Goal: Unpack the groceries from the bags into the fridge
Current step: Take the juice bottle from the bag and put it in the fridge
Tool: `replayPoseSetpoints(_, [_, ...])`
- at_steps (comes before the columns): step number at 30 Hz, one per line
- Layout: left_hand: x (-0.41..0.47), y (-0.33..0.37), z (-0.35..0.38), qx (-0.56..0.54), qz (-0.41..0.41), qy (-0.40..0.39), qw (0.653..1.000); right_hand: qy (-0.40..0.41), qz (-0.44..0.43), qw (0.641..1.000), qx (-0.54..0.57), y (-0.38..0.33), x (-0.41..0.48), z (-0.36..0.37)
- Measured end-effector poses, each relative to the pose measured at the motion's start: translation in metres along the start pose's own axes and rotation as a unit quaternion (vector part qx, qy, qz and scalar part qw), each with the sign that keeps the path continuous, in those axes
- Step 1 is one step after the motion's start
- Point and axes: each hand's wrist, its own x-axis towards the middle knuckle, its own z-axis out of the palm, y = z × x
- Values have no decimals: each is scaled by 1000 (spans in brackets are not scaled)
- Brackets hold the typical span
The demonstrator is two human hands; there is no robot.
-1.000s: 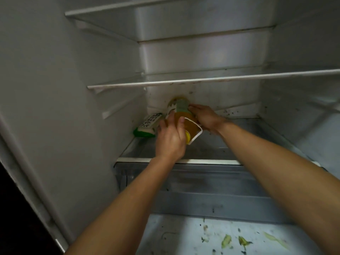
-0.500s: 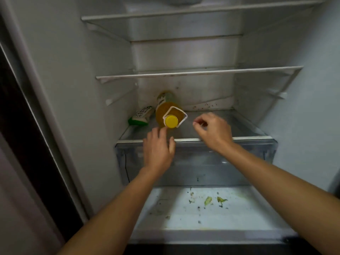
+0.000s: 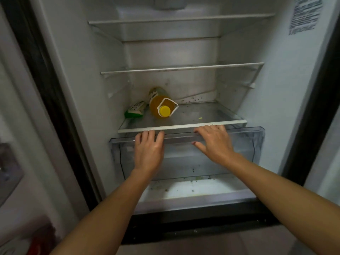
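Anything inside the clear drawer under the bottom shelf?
Through the clear drawer front, only a few dark specks, no groceries visible. The left hand and right hand cover parts; behind them, cannot tell.

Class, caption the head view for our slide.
Left hand and right hand at the clear drawer; bottle lies on shelf above.

Head camera looks forward and down, close, into the open fridge [image 3: 77, 74].

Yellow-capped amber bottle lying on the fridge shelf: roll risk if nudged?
Likely rolls: the round yellow-capped plastic bottle of amber liquid lies sideways on the smooth glass shelf. Looks full, so probably heavy.
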Motion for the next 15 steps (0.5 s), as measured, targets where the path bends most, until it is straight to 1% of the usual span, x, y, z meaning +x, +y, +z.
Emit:
replayPoseSetpoints(4, [-20,4,-20,-2,0,11,1000,14,-15,1000,0,-7,-22,-10])
replayPoseSetpoints(8, [-37,13,-45,-13,-9,-7,1000,15,-20,1000,7,-13,-40,-27])
replayPoseSetpoints(12, [-50,23,-72,-14,-24,-40,999,-5,-16,1000,10,-23,-60,-46])
replayPoseSetpoints(15, [-60,27,-93,-17,-27,-83,996,-26,-3,999,23,-30,-72,-60])
